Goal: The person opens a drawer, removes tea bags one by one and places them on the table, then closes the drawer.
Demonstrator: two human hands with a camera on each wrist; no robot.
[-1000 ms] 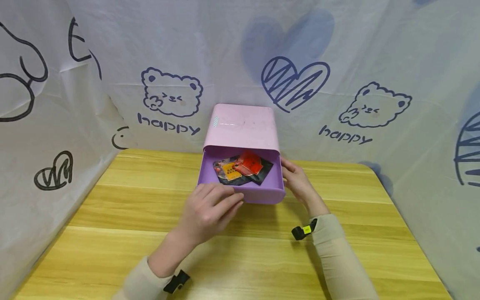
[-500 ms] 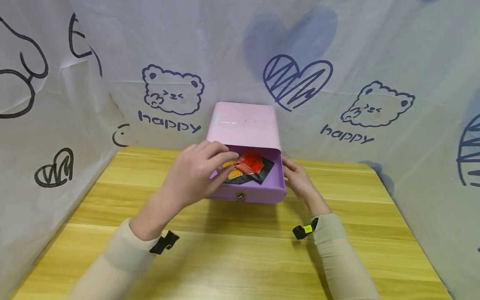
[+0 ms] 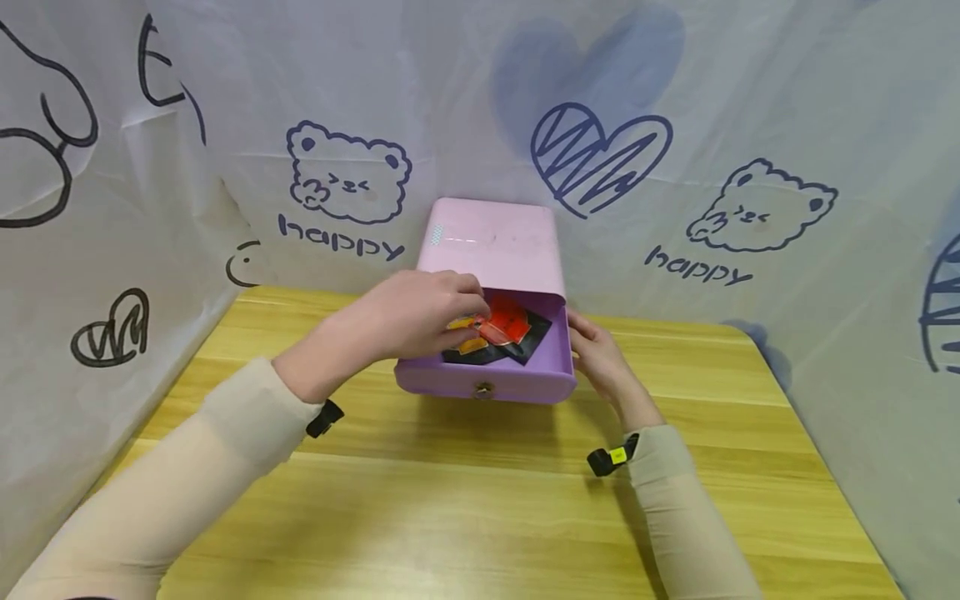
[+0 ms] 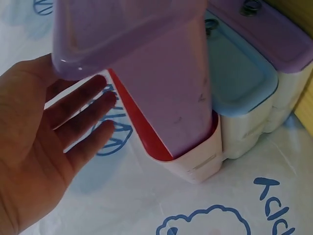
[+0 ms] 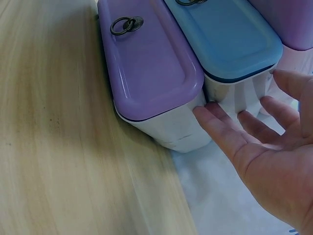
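Observation:
A purple drawer (image 3: 442, 382) stands pulled out from the top of a small chest of drawers (image 3: 491, 237) with a pale pink shell. Inside lie a red packet (image 3: 508, 321) and dark packets, one with a yellow-orange label (image 3: 474, 346). My left hand (image 3: 408, 317) is over the left part of this drawer, fingertips at the packets. The left wrist view shows several of its fingers (image 4: 88, 142) loosely extended; the drawer hides the rest. My right hand (image 3: 602, 358) rests its fingertips against the chest's right side, fingers spread in the right wrist view.
Below the pulled-out drawer are a shut blue drawer (image 5: 230, 39) and a shut purple drawer (image 5: 151, 63), with metal ring pulls. The chest stands on a wood-grain table (image 3: 480, 500), against a white cloth backdrop (image 3: 465, 100) with drawn bears and hearts.
My left hand has left the drawer's front edge and moved up and over it to the packets, uncovering the metal pull. My right hand stays at the chest's side.

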